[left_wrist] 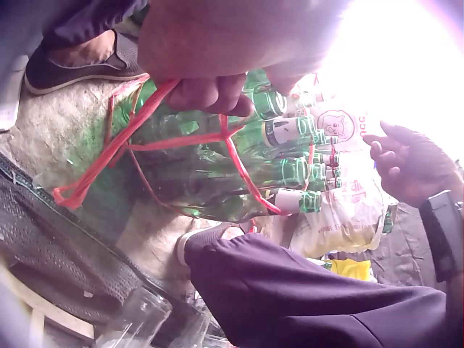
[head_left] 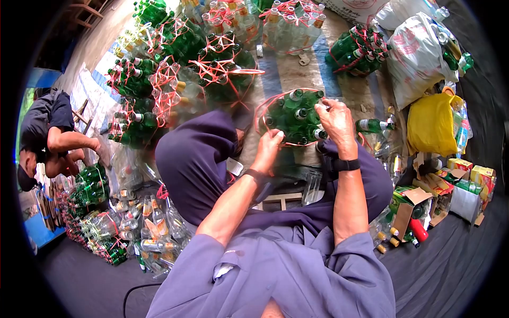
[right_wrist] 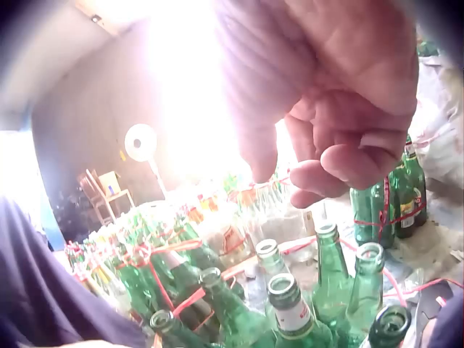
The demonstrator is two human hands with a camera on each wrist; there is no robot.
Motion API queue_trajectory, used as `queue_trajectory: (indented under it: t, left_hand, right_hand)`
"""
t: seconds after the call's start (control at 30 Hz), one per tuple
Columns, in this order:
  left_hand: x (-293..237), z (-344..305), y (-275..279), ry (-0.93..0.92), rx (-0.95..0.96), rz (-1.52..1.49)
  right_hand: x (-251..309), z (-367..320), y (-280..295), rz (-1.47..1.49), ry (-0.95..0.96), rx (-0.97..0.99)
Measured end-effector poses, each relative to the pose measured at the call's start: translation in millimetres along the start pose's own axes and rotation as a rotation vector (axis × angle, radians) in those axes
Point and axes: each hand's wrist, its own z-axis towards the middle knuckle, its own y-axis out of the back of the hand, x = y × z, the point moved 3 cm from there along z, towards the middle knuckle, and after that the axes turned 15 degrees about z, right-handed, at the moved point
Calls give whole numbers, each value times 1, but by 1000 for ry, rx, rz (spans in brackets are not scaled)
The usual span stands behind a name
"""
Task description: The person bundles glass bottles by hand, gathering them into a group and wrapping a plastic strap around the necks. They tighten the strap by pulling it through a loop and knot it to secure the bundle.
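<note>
A bundle of green glass bottles stands between the person's knees, mouths up, with pink-red plastic string looped around it. At the bundle's near left edge the left hand pinches the string; a loose loop of it hangs below the curled fingers in the left wrist view. The right hand hovers by the bundle's right side. In the right wrist view its fingers are loosely bent above the bottle necks, thumb apart from them, with nothing between.
Tied bundles of bottles crowd the left and far side. A single green bottle lies right of the knee. White sacks, a yellow bag and cartons line the right. Another person bends at far left.
</note>
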Motion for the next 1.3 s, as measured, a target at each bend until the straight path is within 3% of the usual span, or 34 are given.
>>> queue_trajectory:
  t: [0.23,0.37,0.53,0.63,0.7,0.77,0.8,0.93,1.0,1.1,1.13,1.17,1.23,1.3]
  left_hand:
    - [-15,-11,0,48,12,-33]
    - [-17,-12,1,69,28,-42]
    - [-6,-5,-1,23,9,12]
    - [-5,-4,1,8,30,40]
    - [8,5,4,-58,45,109]
    - [7,5,4,24,35,101]
    - [4,4,3,36,43,64]
    - [-1,0,3,66,59,53]
    - [-5,-1,2,86,63,40]
    - [-9,-5,0,120,62,22]
    - [-8,-4,0,116,64,14]
    - [-7,-4,1,112,65,6]
    - [-7,-3,1,107,64,9]
    - [-9,-4,2,137,73,9]
  right_hand:
    - [1,-12,45,150,90,-70]
    - [9,-24,65,206,-42,-23]
    - [28,-41,92,179,6,27]
    - [47,-53,126,113,12,-5]
    - [31,-58,153,128,-38,-20]
    - [26,-65,185,150,-100,-69]
    - [-4,-61,202,94,-45,-85]
    - [-25,-52,254,-293,-146,-141]
    - [-85,-38,270,-408,-109,-207]
    - [-138,-12,259,-592,-163,-248]
    - [-137,-6,250,-582,-275,-193]
    - [-167,1,242,-571,-187,-227]
    - [-182,11,226,-548,-321,-141]
    - [-211,18,213,-517,-328,-137]
